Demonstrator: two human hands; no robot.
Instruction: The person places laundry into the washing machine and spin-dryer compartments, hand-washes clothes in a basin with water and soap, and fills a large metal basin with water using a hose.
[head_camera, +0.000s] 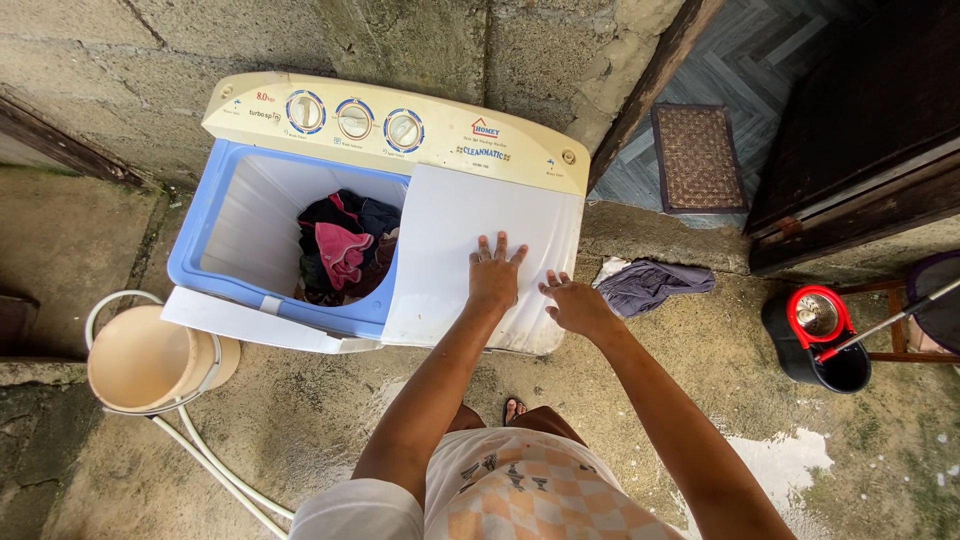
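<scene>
A twin-tub washing machine (400, 125) with a cream control panel and three dials stands against a concrete wall. Its left tub (245, 215) is open and holds dark and pink clothes (342, 250). A white lid (445, 215) covers the right compartment. My left hand (494, 275) lies flat on that lid with fingers spread. My right hand (575, 303) rests beside it on the lid near its right edge, fingers apart. Neither hand holds anything.
A beige bucket (140, 360) and a white hose (215, 465) sit left of the machine. A grey cloth (650, 283) lies on the concrete to the right. A black and red mop bucket (820, 338) stands further right, a doormat (695, 157) beyond.
</scene>
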